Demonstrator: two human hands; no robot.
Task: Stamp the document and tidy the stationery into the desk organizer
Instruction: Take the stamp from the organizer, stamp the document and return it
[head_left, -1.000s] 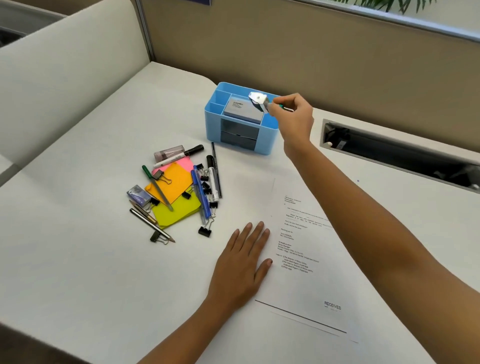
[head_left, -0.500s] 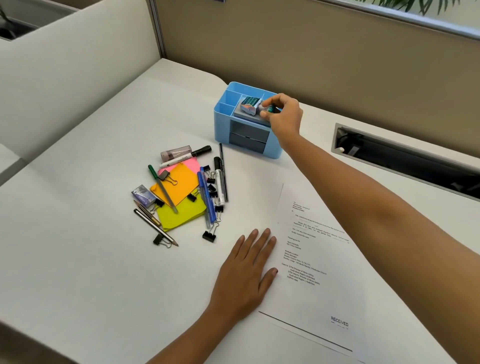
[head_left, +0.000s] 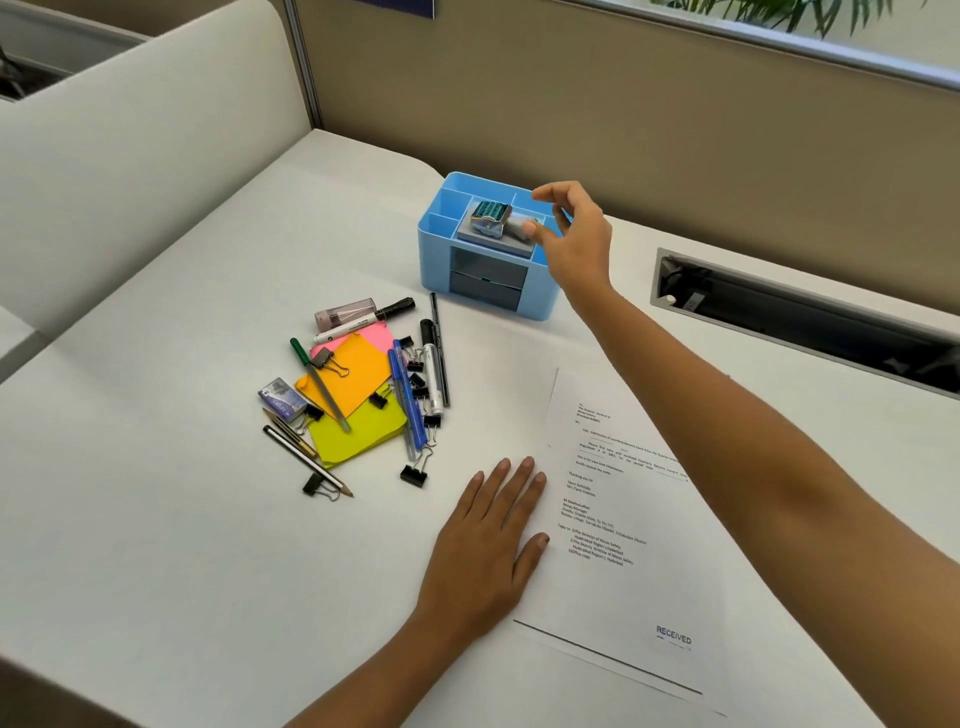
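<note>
Organizer (head_left: 434, 260) | middle compartment: grey box (head_left: 500, 244), stamp (head_left: 491, 218) on top

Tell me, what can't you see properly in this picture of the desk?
Head view:
Document, small print: too small to read; only the RECEIVED mark is legible.
Stamp, right end: behind the right hand, so contact is unclear.
Organizer, right compartments: hidden by that hand.
Cable slot, inside: too dark.

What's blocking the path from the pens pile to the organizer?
Nothing visible: bare desk lies between the pile and the organizer. The stamp sits in its middle slot; the right hand hovers by its right side.
</note>
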